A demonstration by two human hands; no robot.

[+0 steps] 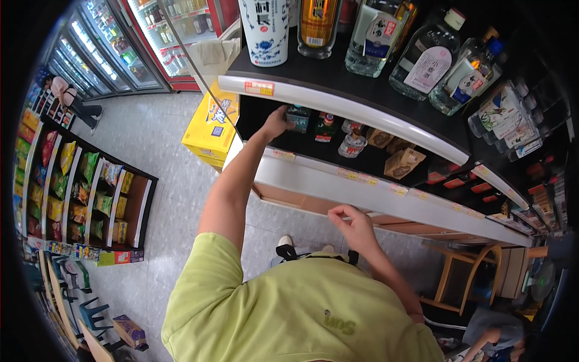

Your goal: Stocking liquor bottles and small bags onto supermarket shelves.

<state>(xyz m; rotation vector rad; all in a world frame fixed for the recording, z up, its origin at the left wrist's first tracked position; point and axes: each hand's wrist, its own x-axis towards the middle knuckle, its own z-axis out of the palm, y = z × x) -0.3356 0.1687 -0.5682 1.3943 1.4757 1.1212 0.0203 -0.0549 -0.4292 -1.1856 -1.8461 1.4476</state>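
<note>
My left hand [277,123] reaches into the lower shelf, at the left side of a small clear bluish glass bottle [298,118]. Its thumb is by the bottle's front and the other fingers are partly hidden, so whether it grips is unclear. To the right on that shelf stand a green bottle with a red label [325,128], a small clear bottle [352,144] and brown paper-like packages [403,164]. My right hand [355,226] hangs low in front of the shelf unit, fingers curled in, nothing seen in it.
Large liquor bottles [373,43] stand on the upper shelf [325,72], above my left hand. A yellow carton [210,131] is beside the unit's left end. A snack rack [86,194] is at left, a wooden chair [466,276] at right. One person [68,97] stands near the fridges, another [493,332] is lower right.
</note>
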